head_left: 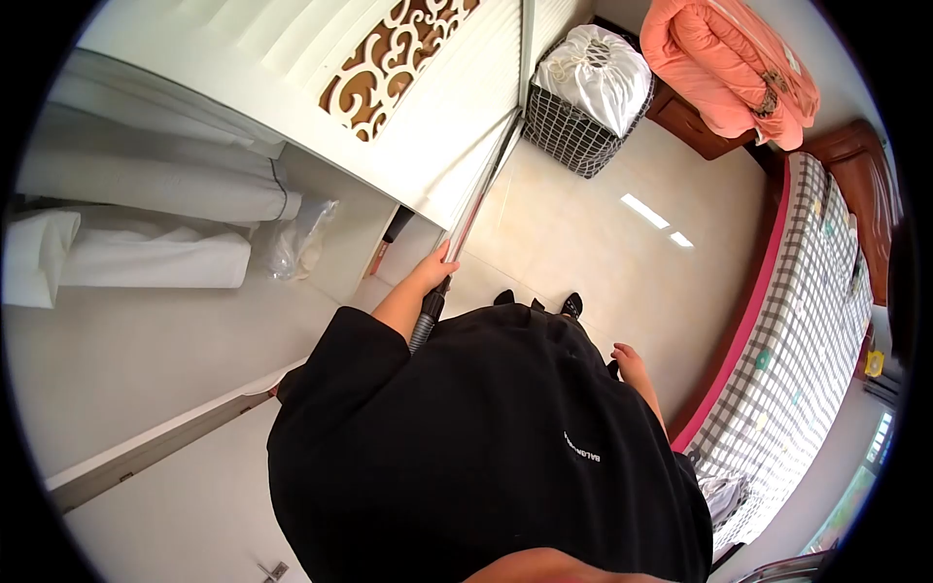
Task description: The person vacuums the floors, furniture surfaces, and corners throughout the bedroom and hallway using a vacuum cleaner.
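Observation:
My left hand is wrapped round the metal tube of a vacuum cleaner wand, just above its black handle. A grey ribbed hose runs from the handle down beside my black shirt. The tube slants away along the foot of the white wardrobe door, its far end near the checked basket. On my other side, my right hand hangs low by my body with its fingers loosely apart. A small dark patch shows beside those fingers, and I cannot tell what it is.
A black-and-white checked basket with a white bag stands ahead. Behind it, a folded coral quilt lies on a brown wooden cabinet. A bed with a checked cover lines the right. White rolls lie in the left wardrobe.

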The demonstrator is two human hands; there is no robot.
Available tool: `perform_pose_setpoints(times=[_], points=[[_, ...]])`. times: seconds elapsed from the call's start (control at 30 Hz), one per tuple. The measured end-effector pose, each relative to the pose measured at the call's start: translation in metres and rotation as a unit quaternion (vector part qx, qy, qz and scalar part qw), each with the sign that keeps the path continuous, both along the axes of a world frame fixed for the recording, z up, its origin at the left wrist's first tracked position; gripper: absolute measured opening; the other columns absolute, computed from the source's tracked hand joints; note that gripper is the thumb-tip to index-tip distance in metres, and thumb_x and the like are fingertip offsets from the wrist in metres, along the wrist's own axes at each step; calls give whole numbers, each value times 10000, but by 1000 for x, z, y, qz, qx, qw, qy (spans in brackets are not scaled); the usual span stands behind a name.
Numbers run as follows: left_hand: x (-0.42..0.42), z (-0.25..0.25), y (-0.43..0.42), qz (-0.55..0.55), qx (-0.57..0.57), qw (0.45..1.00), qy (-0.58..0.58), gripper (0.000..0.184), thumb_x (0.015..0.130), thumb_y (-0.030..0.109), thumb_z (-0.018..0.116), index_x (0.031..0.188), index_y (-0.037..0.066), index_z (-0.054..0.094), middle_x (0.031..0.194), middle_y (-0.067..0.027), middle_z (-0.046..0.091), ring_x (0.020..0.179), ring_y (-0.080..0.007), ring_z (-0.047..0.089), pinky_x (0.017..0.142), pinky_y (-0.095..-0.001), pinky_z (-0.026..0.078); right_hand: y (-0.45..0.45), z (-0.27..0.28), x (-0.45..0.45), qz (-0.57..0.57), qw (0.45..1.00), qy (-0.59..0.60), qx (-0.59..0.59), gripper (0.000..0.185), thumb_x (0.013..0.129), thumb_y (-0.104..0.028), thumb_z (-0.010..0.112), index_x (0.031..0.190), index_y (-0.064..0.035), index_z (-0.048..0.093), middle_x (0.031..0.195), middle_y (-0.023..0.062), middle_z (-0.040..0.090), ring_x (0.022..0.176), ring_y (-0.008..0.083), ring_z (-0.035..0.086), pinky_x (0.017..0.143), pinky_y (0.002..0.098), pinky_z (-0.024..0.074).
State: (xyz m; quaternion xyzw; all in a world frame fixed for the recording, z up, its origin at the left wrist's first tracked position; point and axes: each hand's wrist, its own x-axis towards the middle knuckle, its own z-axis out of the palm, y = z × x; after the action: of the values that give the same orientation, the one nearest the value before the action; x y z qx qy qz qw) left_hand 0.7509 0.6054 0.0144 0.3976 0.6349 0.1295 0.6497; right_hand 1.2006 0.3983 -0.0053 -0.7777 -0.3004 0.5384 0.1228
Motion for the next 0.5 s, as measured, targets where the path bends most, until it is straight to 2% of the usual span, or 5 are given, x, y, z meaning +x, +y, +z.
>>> perform_pose_setpoints(times=[0.3, 0.37, 0.4, 0.47, 0.5], points=[[-20, 16, -33, -15, 27, 999, -5, 725, 793, 150, 569, 1379, 116, 144, 716, -75, 501, 504, -156, 485, 458, -294, 431, 11, -15, -24, 58, 998, 11, 0, 378, 808, -214, 469, 1143, -46, 515, 976, 92, 606, 929, 196, 551, 826, 308, 407], [-26, 32, -47, -42, 43, 998, 24, 729, 792, 163, 577, 1379, 136, 146, 753, -81, 527, 520, -153, 506, 473, -294, 441, 20, 15, -43, -43, 997, 53, -28, 367, 801, -205, 488, 1124, -38, 532, 961, 94, 610, 882, 176, 565, 794, 297, 433], [-33, 34, -57, -50, 39, 997, 36, 733, 787, 175, 586, 1380, 173, 155, 800, -89, 549, 541, -146, 523, 501, -286, 453, 28, 23, -51, -41, 998, 52, -24, 367, 801, -205, 488, 1124, -38, 532, 961, 94, 610, 882, 176, 565, 794, 297, 433], [-46, 45, -80, -51, 55, 997, 34, 732, 786, 184, 588, 1379, 193, 159, 799, -87, 556, 546, -144, 528, 526, -283, 458, 50, 34, -66, -42, 992, 110, 48, 357, 808, -195, 490, 1127, -43, 531, 978, 87, 604, 875, 169, 564, 786, 291, 437], [-50, 52, -93, -53, 67, 996, 34, 731, 785, 193, 589, 1379, 214, 163, 799, -85, 562, 550, -143, 533, 550, -281, 463, 63, 26, -69, 17, 990, 124, 68, 372, 831, -227, 455, 1166, -71, 495, 1002, 51, 597, 891, 149, 550, 778, 278, 411]])
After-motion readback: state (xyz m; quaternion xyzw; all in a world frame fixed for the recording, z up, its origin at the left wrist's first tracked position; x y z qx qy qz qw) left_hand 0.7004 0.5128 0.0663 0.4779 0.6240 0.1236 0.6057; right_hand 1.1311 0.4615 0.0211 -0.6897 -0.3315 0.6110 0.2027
